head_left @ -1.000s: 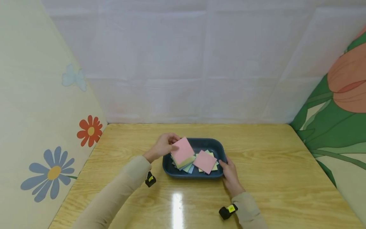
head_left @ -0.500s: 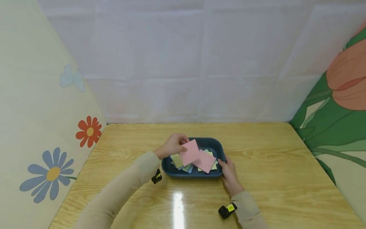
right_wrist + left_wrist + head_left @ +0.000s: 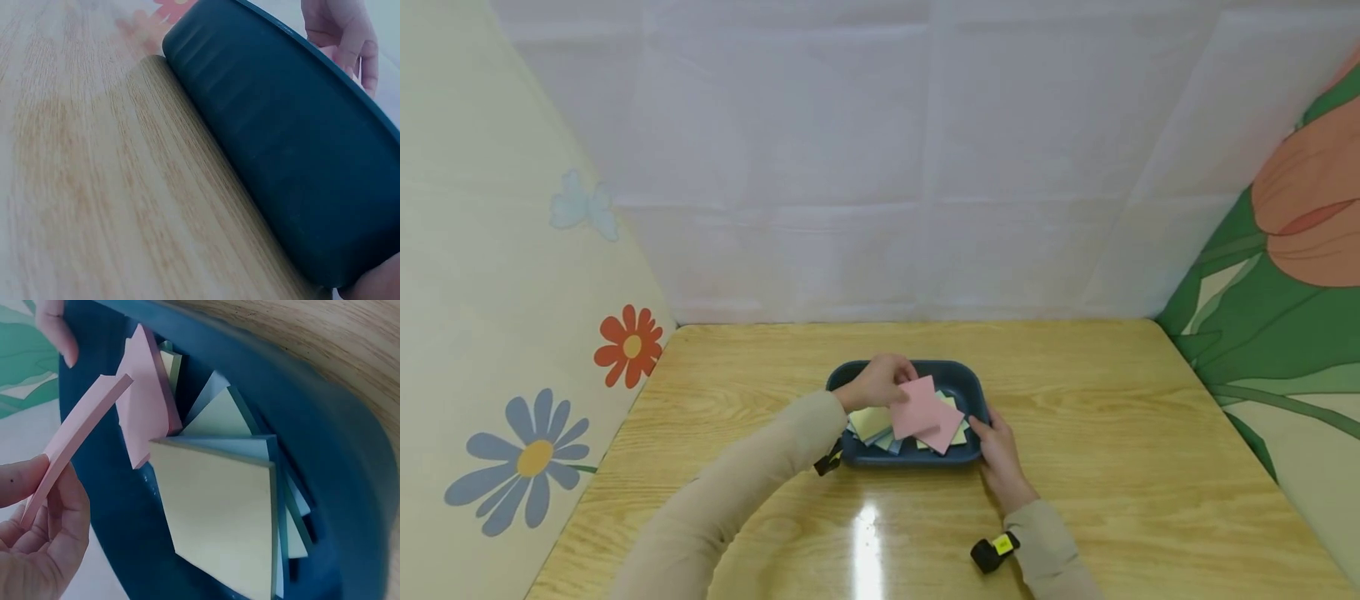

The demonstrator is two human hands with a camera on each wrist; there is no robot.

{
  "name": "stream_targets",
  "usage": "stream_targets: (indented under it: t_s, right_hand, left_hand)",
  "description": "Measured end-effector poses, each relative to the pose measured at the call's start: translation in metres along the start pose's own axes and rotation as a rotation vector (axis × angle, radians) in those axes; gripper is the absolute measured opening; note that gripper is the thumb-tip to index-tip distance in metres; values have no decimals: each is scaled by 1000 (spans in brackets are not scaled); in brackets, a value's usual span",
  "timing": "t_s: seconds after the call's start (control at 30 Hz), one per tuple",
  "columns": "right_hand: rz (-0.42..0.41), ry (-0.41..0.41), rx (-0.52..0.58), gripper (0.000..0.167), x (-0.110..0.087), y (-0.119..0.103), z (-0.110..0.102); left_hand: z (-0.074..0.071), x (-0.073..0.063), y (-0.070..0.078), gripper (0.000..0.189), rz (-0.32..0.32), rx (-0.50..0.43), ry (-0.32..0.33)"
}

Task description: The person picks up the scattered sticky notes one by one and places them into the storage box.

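Observation:
My left hand pinches a pink sticky note pad between thumb and fingers, above a dark blue tray. In the left wrist view the held pad is seen nearly edge-on, apart from the second pink pad inside the tray. That second pad lies at the tray's right part, on yellow and green pads. A pale yellow pad tops a fanned pile of blue and green pads at the left. My right hand grips the tray's right end, thumb at the rim; its fingers are mostly hidden.
The tray stands on a wood-grain table. Behind the table hangs a white sheet. Flower-printed panels flank both sides. Black wrist cameras sit at both sleeves.
My left hand has carried the pink pad rightward from over the left pile to over the other pink pad, uncovering the yellow pad. The right hand and tray have stayed nearly still.

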State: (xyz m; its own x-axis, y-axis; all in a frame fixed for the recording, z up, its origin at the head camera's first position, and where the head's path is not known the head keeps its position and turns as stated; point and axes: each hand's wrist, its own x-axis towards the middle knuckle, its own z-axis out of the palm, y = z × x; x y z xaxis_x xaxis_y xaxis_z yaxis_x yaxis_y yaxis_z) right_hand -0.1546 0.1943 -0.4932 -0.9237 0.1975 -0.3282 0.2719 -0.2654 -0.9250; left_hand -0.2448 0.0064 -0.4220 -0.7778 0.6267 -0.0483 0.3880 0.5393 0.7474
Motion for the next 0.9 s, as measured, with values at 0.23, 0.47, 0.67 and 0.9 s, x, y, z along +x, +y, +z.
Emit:
stream_targets:
  t_s: [0.23,0.47,0.67,0.9]
  right_hand:
    - [3,0,9,54,0,0,0]
    - [-4,3,19,54,1,1,0]
    - [-24,0,32,54,1,1,0]
    - [-18,5,27,54,2,1,0]
  left_hand:
    - [11,10,-2,22,13,38,-37]
    - [24,17,2,23,43,149,-34]
    - [35,23,3,21,30,275,-9]
    - [39,31,6,24,-66,305,-41]
